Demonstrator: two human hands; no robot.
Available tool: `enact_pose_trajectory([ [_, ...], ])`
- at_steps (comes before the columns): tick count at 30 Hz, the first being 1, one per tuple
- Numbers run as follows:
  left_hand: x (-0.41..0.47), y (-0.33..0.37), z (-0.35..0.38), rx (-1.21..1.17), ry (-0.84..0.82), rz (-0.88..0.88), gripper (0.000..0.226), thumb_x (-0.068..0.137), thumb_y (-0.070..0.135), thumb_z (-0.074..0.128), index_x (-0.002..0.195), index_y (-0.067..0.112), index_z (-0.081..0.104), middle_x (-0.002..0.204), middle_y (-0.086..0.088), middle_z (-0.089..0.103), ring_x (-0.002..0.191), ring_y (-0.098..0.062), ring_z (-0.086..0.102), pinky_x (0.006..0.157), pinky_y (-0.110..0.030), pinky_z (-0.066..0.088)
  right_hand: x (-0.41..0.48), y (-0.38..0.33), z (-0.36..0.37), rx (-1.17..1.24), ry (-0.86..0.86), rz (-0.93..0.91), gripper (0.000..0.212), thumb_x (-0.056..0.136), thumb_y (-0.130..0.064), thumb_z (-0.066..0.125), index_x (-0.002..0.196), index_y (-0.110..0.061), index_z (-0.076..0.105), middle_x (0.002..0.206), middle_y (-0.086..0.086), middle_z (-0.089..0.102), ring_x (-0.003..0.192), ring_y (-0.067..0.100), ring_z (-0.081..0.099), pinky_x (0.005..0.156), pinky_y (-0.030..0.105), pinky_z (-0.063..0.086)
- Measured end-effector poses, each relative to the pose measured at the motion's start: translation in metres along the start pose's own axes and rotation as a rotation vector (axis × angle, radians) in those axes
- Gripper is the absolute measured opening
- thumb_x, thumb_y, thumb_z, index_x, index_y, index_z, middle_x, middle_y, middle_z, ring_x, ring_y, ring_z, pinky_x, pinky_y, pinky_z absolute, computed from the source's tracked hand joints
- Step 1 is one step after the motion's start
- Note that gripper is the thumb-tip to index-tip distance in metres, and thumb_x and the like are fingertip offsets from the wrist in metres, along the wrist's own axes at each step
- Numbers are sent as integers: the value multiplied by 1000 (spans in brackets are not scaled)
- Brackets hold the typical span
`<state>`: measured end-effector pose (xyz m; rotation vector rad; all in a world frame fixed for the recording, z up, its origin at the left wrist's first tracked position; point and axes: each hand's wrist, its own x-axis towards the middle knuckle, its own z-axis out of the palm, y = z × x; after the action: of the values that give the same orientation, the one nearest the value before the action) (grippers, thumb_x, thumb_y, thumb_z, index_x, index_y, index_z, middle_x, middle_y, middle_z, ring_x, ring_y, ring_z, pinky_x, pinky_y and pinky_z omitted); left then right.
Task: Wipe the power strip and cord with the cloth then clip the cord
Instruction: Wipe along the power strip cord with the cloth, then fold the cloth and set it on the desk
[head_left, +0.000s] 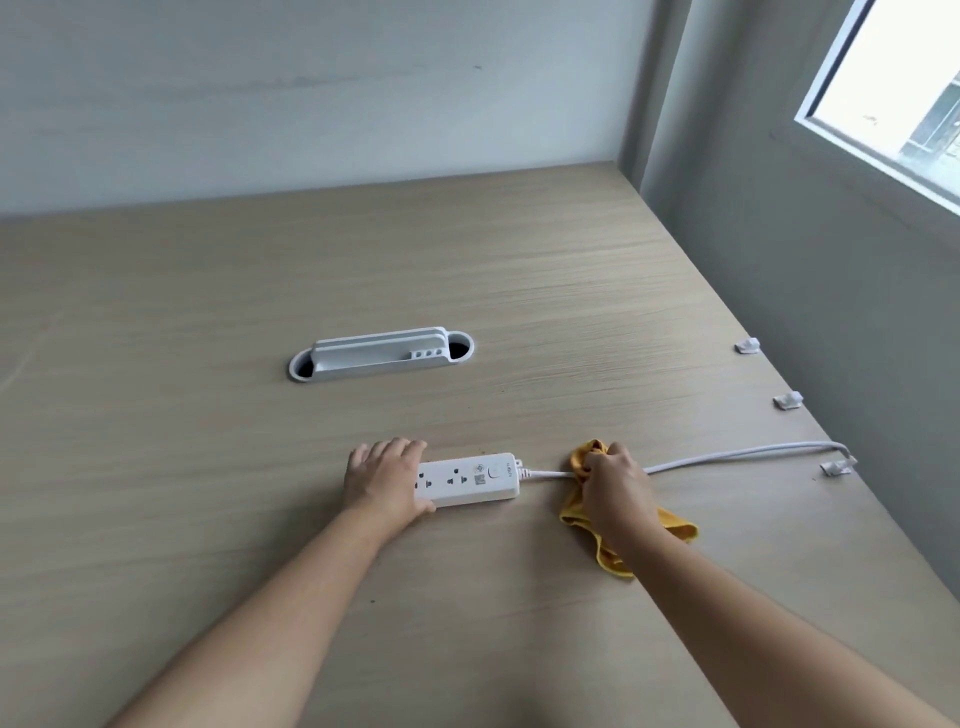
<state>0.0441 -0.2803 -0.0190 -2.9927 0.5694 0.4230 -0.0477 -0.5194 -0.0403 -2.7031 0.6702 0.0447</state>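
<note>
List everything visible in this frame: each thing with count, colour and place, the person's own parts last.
white plastic power strip: one, white, near centre of desk, left end held.
white round cord: one, white, runs right from the strip to the desk edge.
yellow cleaning cloth: one, yellow, bunched around the cord just right of the strip.
small white cable clips: three, white, along the right desk edge.
white oval cable grommet: one, white, set in the desk, farther back.
light wooden desk: one, beige.
window: one, upper right.
hands: left hand on the strip; right hand gripping the cloth.
</note>
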Motion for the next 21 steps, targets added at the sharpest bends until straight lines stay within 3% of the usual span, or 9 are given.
enact_pose_trajectory([
  [5, 0, -30, 7, -131, -51, -29, 61, 77, 35, 72, 133, 31, 48, 131, 4, 52, 125, -20, 45, 97, -33, 41, -5, -52, 25, 56, -38, -47, 24, 89, -4, 42, 98, -8, 63, 97, 10, 51, 75, 24, 48, 68, 31, 44],
  [9, 3, -37, 9, -168, -6, -21, 59, 75, 33, 74, 130, 31, 52, 126, 5, 54, 122, -20, 47, 91, -33, 43, -6, -50, 24, 198, -2, -7, 22, 86, -10, 55, 104, -12, 68, 99, 12, 57, 90, 30, 56, 71, 28, 39],
  [12, 1, -37, 10, -126, 1, 3, 76, 70, 41, 78, 137, 30, 44, 135, 6, 49, 127, -19, 44, 102, -34, 37, -10, -41, 12, 338, 58, 102, 23, 83, -15, 64, 104, -13, 70, 101, 13, 62, 96, 30, 56, 74, 27, 37],
  [15, -12, -33, 6, -116, 45, 53, 96, 63, 53, 78, 143, 29, 32, 142, 6, 40, 131, -19, 39, 108, -34, 31, -27, -39, -3, 441, 76, 166, 21, 81, -18, 67, 101, -14, 71, 89, 7, 59, 84, 24, 54, 72, 26, 36],
  [17, -28, -29, 8, -181, 160, 148, 81, 66, 56, 73, 135, 27, 43, 135, 6, 47, 125, -19, 46, 105, -34, 34, -45, -40, -6, 475, 44, 167, 18, 78, -19, 69, 95, -15, 72, 77, 4, 58, 75, 21, 52, 67, 26, 37],
  [19, -52, -23, 16, -345, 283, 287, 52, 72, 55, 64, 112, 22, 58, 112, 4, 61, 105, -19, 59, 94, -34, 46, -67, -44, 0, 462, 8, 155, 14, 76, -21, 72, 89, -16, 73, 67, 1, 56, 69, 20, 53, 62, 26, 37],
  [21, -79, -16, 26, -447, 216, 370, 44, 75, 55, 58, 102, 20, 57, 97, 5, 61, 88, -18, 62, 83, -33, 51, -85, -52, 10, 465, -52, 128, 13, 75, -23, 73, 87, -18, 73, 64, -1, 58, 67, 19, 55, 60, 28, 42],
])
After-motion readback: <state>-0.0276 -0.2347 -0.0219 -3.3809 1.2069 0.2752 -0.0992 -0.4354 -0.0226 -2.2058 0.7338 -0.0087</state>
